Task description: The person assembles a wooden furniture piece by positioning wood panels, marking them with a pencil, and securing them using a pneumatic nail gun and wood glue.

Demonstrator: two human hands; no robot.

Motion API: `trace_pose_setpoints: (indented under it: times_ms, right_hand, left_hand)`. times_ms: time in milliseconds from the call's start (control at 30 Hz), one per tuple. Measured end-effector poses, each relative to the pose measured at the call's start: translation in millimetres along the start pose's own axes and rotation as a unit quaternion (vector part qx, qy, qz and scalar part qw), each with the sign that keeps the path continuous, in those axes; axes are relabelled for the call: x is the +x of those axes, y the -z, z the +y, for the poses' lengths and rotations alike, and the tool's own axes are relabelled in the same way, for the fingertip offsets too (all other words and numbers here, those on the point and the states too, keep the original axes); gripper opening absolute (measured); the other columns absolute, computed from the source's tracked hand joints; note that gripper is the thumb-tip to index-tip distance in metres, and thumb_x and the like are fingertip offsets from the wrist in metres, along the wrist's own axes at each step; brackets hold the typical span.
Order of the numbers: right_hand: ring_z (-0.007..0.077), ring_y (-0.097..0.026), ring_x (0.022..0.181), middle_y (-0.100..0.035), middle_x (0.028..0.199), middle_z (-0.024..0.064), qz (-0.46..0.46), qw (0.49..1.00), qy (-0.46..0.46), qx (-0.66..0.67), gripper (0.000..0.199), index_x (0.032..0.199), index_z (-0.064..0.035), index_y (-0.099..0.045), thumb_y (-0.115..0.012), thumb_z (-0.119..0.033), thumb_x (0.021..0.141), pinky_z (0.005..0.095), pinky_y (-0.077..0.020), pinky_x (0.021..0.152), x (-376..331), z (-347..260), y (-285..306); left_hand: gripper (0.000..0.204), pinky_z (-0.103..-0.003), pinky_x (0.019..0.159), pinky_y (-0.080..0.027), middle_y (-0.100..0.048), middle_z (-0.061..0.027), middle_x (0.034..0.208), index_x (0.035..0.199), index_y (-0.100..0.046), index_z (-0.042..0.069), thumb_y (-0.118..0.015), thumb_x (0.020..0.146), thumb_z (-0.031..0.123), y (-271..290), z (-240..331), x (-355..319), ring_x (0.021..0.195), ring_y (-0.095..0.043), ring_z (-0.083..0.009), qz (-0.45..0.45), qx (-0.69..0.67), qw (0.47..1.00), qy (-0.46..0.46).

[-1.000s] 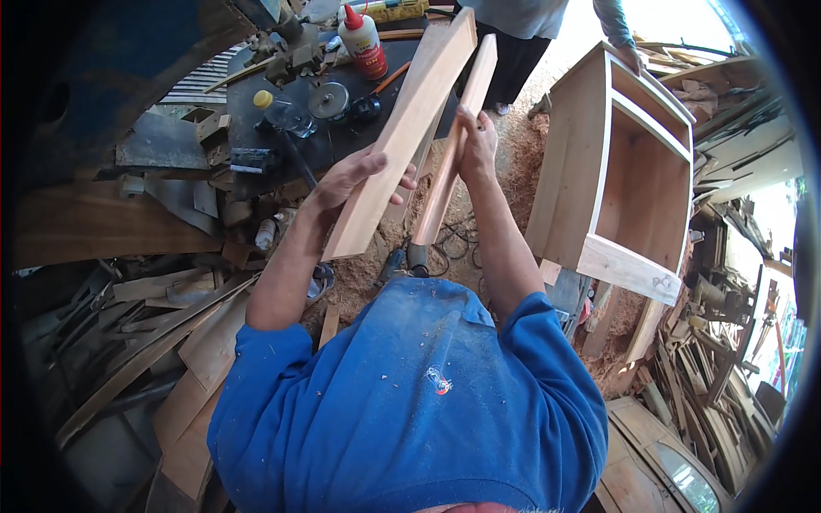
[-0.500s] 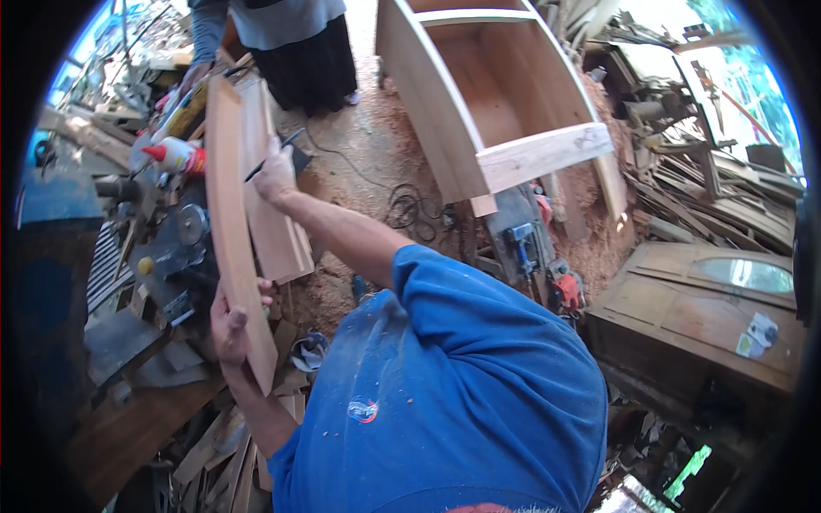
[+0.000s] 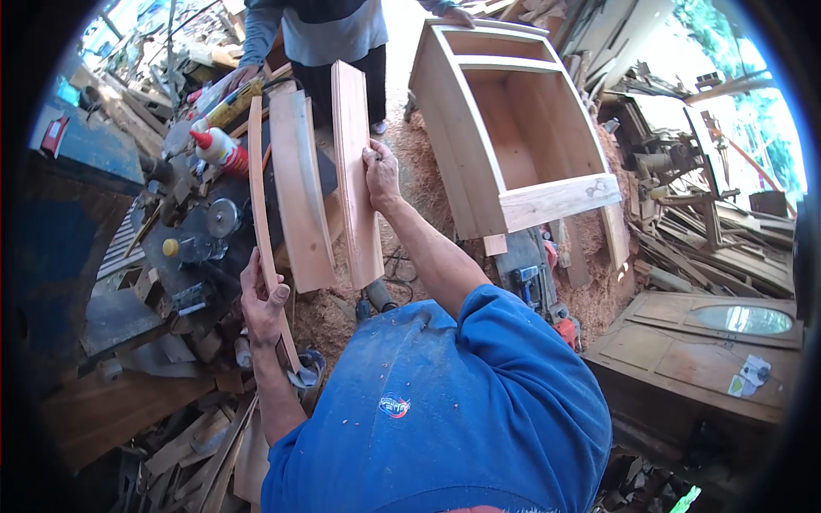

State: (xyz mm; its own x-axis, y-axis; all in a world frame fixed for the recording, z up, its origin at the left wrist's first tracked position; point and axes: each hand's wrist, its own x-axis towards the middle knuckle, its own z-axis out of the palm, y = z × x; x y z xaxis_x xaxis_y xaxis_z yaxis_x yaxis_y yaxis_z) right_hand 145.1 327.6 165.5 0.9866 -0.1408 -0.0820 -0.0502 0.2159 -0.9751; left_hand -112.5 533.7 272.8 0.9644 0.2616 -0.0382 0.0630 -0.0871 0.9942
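Left hand (image 3: 263,301) fingers wrap the thin curved wooden strip (image 3: 259,214), whose lower end is hidden behind the forearm. Right hand (image 3: 381,175) fingers pinch the edge of the flat pale wooden board (image 3: 355,175), held upright over sawdust beside the open wooden cabinet frame (image 3: 522,137).

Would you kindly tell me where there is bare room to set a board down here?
Free: inside the open wooden cabinet, and the sawdust floor between it and the boards. The machine bench is crowded.

Woodworking shop: sawdust floor (image 3: 590,295), offcut piles (image 3: 710,248), unfinished cabinet carcass (image 3: 513,128), machine bench (image 3: 197,231), glue bottle (image 3: 221,150).
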Motion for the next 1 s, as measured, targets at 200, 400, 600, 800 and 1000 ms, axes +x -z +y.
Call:
trace_pose_setpoints:
  times_ms: [200,400,600,800,1000]
  right_hand:
    - [0.025,-0.066,0.104,-0.071,0.111,0.0196,0.056,0.971,0.15,-0.178,0.035,0.121,0.0058,-0.064,-0.061,-0.023,0.102,0.0356,-0.0512,0.093,7,5,31]
    - [0.0341,-0.064,0.112,-0.067,0.118,0.0248,0.015,0.976,0.114,-0.183,0.036,0.12,0.0039,-0.065,-0.058,-0.027,0.103,0.0415,-0.0497,0.099,-15,-7,16]
    - [0.0227,-0.068,0.093,-0.072,0.104,0.0172,-0.037,0.993,-0.008,-0.107,0.038,0.122,0.0061,-0.064,-0.066,-0.024,0.099,0.0351,-0.0544,0.084,-34,6,-26]
    - [0.0087,-0.056,0.076,-0.066,0.086,0.0037,-0.047,0.997,-0.045,0.051,0.027,0.115,0.001,-0.067,-0.058,-0.023,0.104,0.0265,-0.0486,0.07,-46,34,-32]
    - [0.0164,-0.054,0.055,-0.056,0.079,0.0054,-0.17,0.939,-0.221,0.2,0.024,0.113,-0.0077,-0.058,-0.049,-0.029,0.107,0.0323,-0.048,0.048,-41,-6,-22]
  left_hand:
    - [0.092,-0.033,0.098,-0.047,-0.058,-0.0065,0.121,0.155,-0.035,-0.001,-0.082,0.086,0.037,-27,-14,16,0.105,-0.057,-0.0147,-0.041,-0.03,0.999,-0.006]
    - [0.084,-0.037,0.101,-0.049,-0.053,-0.0155,0.14,0.155,-0.034,-0.003,-0.077,0.088,0.023,-18,-20,34,0.116,-0.059,-0.0221,-0.022,0.007,1.0,0.012]
    - [0.1,-0.048,0.11,-0.041,-0.041,-0.023,0.138,0.153,-0.04,0.003,-0.09,0.073,0.033,-19,43,51,0.129,-0.047,-0.0397,0.033,0.423,0.897,-0.121]
    - [0.102,-0.051,0.108,-0.043,-0.041,-0.0228,0.139,0.154,-0.041,0.007,-0.092,0.068,0.028,-26,65,41,0.128,-0.046,-0.0431,0.053,0.534,0.821,-0.196]
    - [0.106,-0.054,0.106,-0.043,-0.039,-0.0247,0.142,0.155,-0.04,0.008,-0.093,0.065,0.028,-21,52,42,0.131,-0.046,-0.0406,0.035,0.534,0.799,-0.274]
